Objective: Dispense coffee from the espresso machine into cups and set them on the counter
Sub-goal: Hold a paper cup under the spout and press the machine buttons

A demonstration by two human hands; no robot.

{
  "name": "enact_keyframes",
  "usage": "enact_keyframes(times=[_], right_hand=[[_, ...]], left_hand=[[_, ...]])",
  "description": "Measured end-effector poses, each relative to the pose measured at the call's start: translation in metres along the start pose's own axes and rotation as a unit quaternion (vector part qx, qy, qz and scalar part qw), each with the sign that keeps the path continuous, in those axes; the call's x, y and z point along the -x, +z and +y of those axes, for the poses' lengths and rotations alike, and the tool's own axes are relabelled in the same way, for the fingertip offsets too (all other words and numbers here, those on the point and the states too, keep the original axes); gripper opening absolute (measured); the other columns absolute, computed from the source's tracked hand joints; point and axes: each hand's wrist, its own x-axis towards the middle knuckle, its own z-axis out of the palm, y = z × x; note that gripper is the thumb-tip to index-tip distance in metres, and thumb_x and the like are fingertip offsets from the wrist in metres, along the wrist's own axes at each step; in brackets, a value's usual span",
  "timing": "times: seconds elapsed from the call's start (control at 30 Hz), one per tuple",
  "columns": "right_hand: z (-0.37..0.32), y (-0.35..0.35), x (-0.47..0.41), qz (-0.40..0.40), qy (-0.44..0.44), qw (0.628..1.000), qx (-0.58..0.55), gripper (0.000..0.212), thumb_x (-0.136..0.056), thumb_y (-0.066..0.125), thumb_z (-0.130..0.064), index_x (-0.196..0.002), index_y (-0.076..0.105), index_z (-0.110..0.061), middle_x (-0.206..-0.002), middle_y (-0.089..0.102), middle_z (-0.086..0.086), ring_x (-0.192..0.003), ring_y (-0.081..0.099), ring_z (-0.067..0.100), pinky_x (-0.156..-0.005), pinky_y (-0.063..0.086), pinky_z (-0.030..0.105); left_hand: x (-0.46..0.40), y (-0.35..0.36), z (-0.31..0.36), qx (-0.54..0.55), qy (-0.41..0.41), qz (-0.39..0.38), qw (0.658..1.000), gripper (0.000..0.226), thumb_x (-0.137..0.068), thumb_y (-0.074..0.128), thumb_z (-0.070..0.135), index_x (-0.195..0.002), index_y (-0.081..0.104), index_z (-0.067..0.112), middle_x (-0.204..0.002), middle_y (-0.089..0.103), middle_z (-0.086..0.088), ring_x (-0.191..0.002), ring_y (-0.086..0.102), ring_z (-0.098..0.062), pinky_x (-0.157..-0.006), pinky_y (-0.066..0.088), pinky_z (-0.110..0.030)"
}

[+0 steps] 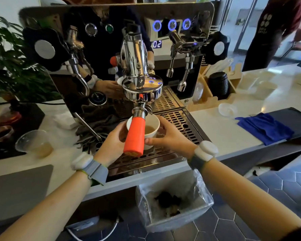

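Note:
A white paper cup (152, 126) with pale brown coffee in it sits under the portafilter of the chrome espresso machine (137, 58), over the slotted drip tray (182, 124). The portafilter's orange handle (135, 136) juts toward me and hides part of the cup. My left hand (112, 140) curls round the cup's left side. My right hand (170, 136) grips the right side, thumb across the front. The machine's display reads 02 and three blue rings glow above it.
A clear plastic cup (33, 145) with pale liquid stands on the counter at left. A blue cloth (264, 127) and a small clear lid (227, 109) lie at right. A stack of black lids (218, 85) sits in a wooden holder. A lined bin (174, 202) stands below. A person stands far right.

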Motion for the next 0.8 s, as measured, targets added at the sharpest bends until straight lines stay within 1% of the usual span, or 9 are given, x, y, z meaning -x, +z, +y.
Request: enact_keyframes(times=[0.03, 0.13, 0.27, 0.33, 0.43, 0.5, 0.63, 0.73, 0.8], right_hand=[[-0.002, 0.0, 0.0, 0.003, -0.001, 1.0, -0.002, 0.077, -0.068, 0.083, -0.018, -0.134, 0.042, -0.024, -0.122, 0.06, -0.005, -0.112, 0.057, 0.008, -0.083, 0.049, 0.016], [-0.006, 0.003, 0.003, 0.01, -0.005, 1.0, -0.001, 0.075, -0.069, 0.082, -0.017, -0.133, 0.042, -0.025, -0.122, 0.058, -0.006, -0.113, 0.055, 0.008, -0.08, 0.048, 0.012], [-0.008, 0.008, 0.009, 0.018, -0.01, 1.0, -0.014, 0.073, -0.07, 0.081, -0.014, -0.132, 0.043, -0.022, -0.12, 0.06, -0.003, -0.11, 0.058, 0.012, -0.081, 0.05, 0.016], [-0.007, 0.01, 0.012, 0.026, -0.011, 0.999, -0.015, 0.073, -0.068, 0.082, -0.017, -0.13, 0.044, -0.025, -0.119, 0.06, -0.003, -0.111, 0.058, 0.011, -0.086, 0.05, 0.02], [-0.006, 0.014, 0.02, 0.041, -0.016, 0.999, -0.011, 0.074, -0.068, 0.082, -0.019, -0.131, 0.044, -0.024, -0.12, 0.059, -0.004, -0.112, 0.057, 0.01, -0.088, 0.05, 0.022], [-0.005, 0.015, 0.025, 0.047, -0.019, 0.999, -0.015, 0.074, -0.068, 0.082, -0.019, -0.131, 0.044, -0.024, -0.121, 0.059, -0.004, -0.111, 0.057, 0.009, -0.087, 0.05, 0.02], [-0.005, 0.013, 0.041, 0.052, -0.019, 0.998, -0.011, 0.076, -0.069, 0.082, -0.019, -0.135, 0.043, -0.019, -0.125, 0.056, -0.003, -0.115, 0.055, 0.009, -0.092, 0.051, 0.028], [-0.003, 0.004, 0.057, 0.058, -0.013, 0.998, -0.009, 0.074, -0.072, 0.08, -0.016, -0.136, 0.042, -0.018, -0.126, 0.055, -0.003, -0.115, 0.054, 0.008, -0.094, 0.05, 0.028], [-0.002, -0.007, 0.07, 0.067, -0.01, 0.998, -0.006, 0.071, -0.074, 0.079, -0.015, -0.135, 0.042, -0.019, -0.127, 0.055, -0.003, -0.116, 0.053, 0.009, -0.094, 0.05, 0.026]], left_hand=[[0.003, -0.002, 0.005, -0.013, 0.0, 0.003, 1.0, 0.05, -0.073, 0.076, 0.032, -0.112, 0.056, 0.054, -0.104, 0.065, 0.027, -0.102, 0.063, -0.006, -0.089, 0.053, -0.032], [0.01, 0.0, 0.02, -0.011, 0.012, 0.019, 1.0, 0.052, -0.065, 0.076, 0.044, -0.11, 0.053, 0.054, -0.098, 0.063, 0.035, -0.094, 0.057, 0.017, -0.077, 0.044, -0.003], [0.018, 0.002, 0.027, 0.001, 0.048, 0.037, 0.998, 0.052, -0.08, 0.072, 0.003, -0.108, 0.048, 0.04, -0.101, 0.056, 0.025, -0.086, 0.053, 0.028, -0.068, 0.037, 0.005], [0.021, 0.001, 0.029, -0.001, 0.046, 0.04, 0.998, 0.054, -0.081, 0.069, -0.002, -0.107, 0.048, 0.041, -0.1, 0.054, 0.025, -0.084, 0.052, 0.029, -0.067, 0.037, 0.006], [0.025, 0.002, 0.03, -0.004, 0.039, 0.016, 0.999, 0.055, -0.077, 0.074, 0.003, -0.107, 0.049, 0.042, -0.1, 0.057, 0.025, -0.085, 0.055, 0.025, -0.068, 0.039, 0.004], [0.028, 0.003, 0.03, 0.014, 0.03, 0.012, 0.999, 0.051, -0.07, 0.079, 0.016, -0.106, 0.052, 0.04, -0.095, 0.062, 0.023, -0.085, 0.058, 0.021, -0.068, 0.04, 0.002], [0.035, 0.011, 0.026, 0.038, -0.003, 0.013, 0.999, 0.059, -0.05, 0.09, 0.045, -0.101, 0.064, 0.033, -0.089, 0.072, 0.017, -0.088, 0.065, 0.006, -0.071, 0.047, -0.008], [0.037, 0.024, 0.03, 0.055, -0.002, 0.002, 0.998, 0.052, -0.055, 0.089, 0.037, -0.101, 0.065, 0.033, -0.093, 0.072, 0.022, -0.092, 0.066, 0.003, -0.074, 0.051, -0.011], [0.035, 0.041, 0.037, 0.071, 0.005, -0.021, 0.997, 0.057, -0.057, 0.082, 0.031, -0.111, 0.062, 0.03, -0.1, 0.072, 0.016, -0.1, 0.065, -0.001, -0.086, 0.053, -0.02]])
